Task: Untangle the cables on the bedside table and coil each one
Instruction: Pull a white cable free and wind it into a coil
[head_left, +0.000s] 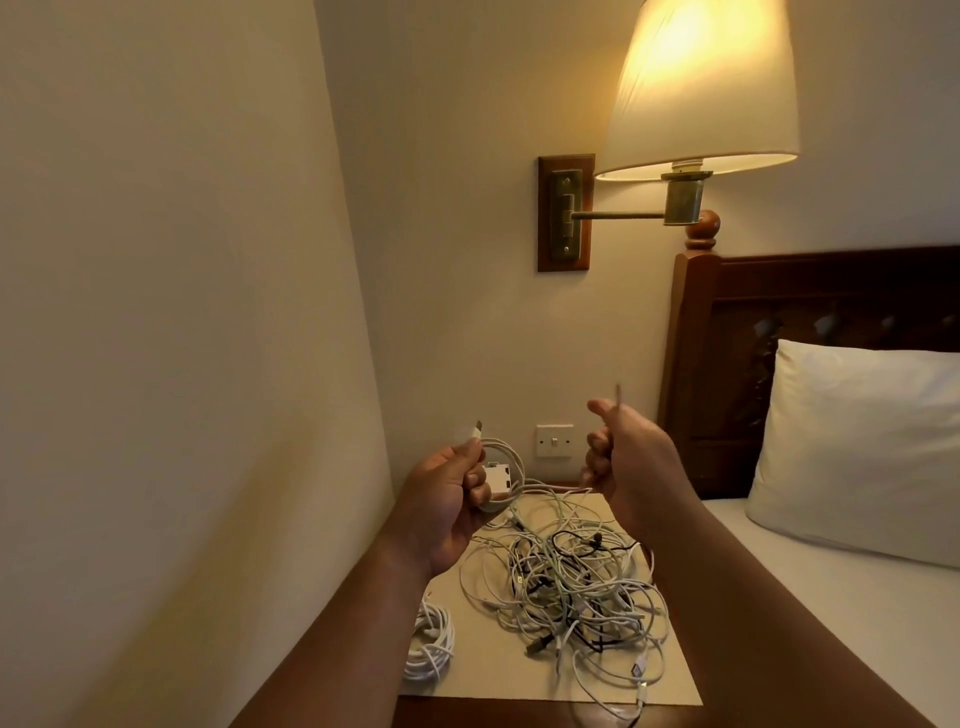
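Left hand, at 11 o'clock of the tangle, grips a round white cable loop. Right hand, at 1 o'clock, is fisted on a thin strand. The tangle, smooth white and black cords, lies on the flat beige mat, with a white coil at 8 o'clock.

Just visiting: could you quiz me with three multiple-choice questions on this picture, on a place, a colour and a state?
1. Where does the finished coil lie? A on the pillow; B on the table, left of the tangle; C on the floor.
2. Most tangled cables are: A white; B red; C blue.
3. The left hand: A lies flat; B holds nothing; C grips a looped cable.
Answers: 1 B, it sits beside the pile; 2 A, pale strands dominate; 3 C, it curls round the loops.
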